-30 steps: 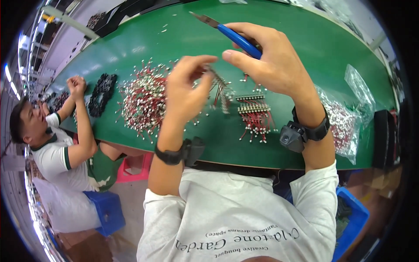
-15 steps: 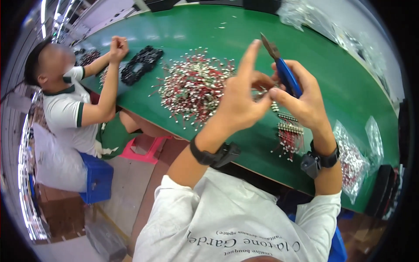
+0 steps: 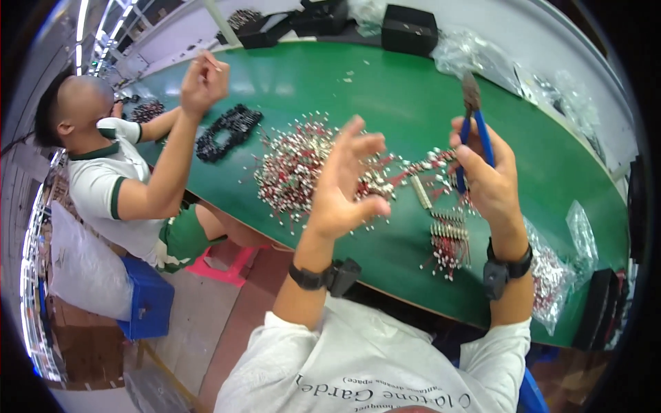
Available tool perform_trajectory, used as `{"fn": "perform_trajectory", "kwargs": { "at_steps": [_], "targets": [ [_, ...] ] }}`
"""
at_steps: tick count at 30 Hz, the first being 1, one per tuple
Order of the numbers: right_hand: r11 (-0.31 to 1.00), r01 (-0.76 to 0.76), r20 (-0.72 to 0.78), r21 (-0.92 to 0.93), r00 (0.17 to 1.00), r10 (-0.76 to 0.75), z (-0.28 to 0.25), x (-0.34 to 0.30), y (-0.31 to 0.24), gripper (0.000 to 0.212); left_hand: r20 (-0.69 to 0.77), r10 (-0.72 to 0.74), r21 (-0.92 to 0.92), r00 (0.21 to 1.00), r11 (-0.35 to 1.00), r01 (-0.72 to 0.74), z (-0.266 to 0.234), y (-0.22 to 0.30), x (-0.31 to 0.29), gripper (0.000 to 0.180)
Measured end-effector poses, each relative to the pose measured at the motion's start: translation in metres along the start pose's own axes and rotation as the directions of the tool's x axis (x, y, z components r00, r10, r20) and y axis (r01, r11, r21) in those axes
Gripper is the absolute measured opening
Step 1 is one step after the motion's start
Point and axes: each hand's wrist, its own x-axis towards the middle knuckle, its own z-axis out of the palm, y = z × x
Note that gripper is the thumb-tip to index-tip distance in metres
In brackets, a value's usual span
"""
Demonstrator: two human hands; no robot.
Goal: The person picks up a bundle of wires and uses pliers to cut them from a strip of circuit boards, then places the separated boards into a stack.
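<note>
My left hand [image 3: 341, 189] is open, its fingers apart and blurred, over the near right part of a heap of small white-tipped parts with red wires [image 3: 286, 179]. My right hand [image 3: 490, 172] is closed round blue-handled cutting pliers [image 3: 485, 138], their metal jaws pointing up and away. A strip of red and white wired parts [image 3: 430, 163] stretches leftward from the fingers of my right hand; how it is gripped is hidden. Below it on the green table lie a narrow pale strip [image 3: 421, 193] and a stack of strips with red wires [image 3: 449, 241].
To the left a co-worker [image 3: 131, 168] sits with one hand raised near a black bundle of parts [image 3: 228, 132]. A clear bag of wired parts [image 3: 549, 279] lies beside my right forearm. Black boxes [image 3: 410, 29] and clear plastic bags [image 3: 475, 51] line the table's [image 3: 385, 82] far edge.
My left hand has come away from my right hand, down and to the left, and its fingers have spread. The pliers have moved right and stand more upright. The view has shifted slightly.
</note>
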Motion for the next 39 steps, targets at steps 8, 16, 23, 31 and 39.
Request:
{"fn": "perform_trajectory", "kwargs": {
  "at_steps": [8,16,23,31,39],
  "targets": [
    [0.979,-0.140,0.101,0.147,0.987,0.126,0.015,-0.009,0.015,0.041,0.005,-0.117,0.107,0.993,0.987,0.116,0.025,-0.006,-0.021,0.066],
    [0.988,-0.154,0.207,-0.030,0.966,0.157,0.034,-0.010,0.031,0.042,0.018,-0.112,0.265,0.994,0.959,0.103,0.016,-0.009,-0.028,0.031],
    [0.937,-0.006,0.202,-0.349,0.976,0.081,0.041,0.005,0.032,0.047,-0.189,-0.244,0.089,0.951,0.960,0.265,-0.002,0.008,-0.069,0.026],
    [0.433,-0.171,-0.163,-0.885,0.985,0.056,-0.003,0.181,0.034,0.079,-0.118,-0.348,-0.046,0.930,0.937,0.345,-0.004,-0.005,-0.123,0.027],
    [0.272,-0.340,-0.274,-0.900,0.928,0.252,0.004,0.203,0.035,0.081,-0.066,-0.372,-0.105,0.926,0.925,0.364,-0.009,-0.005,-0.140,0.027]
  ]
}}
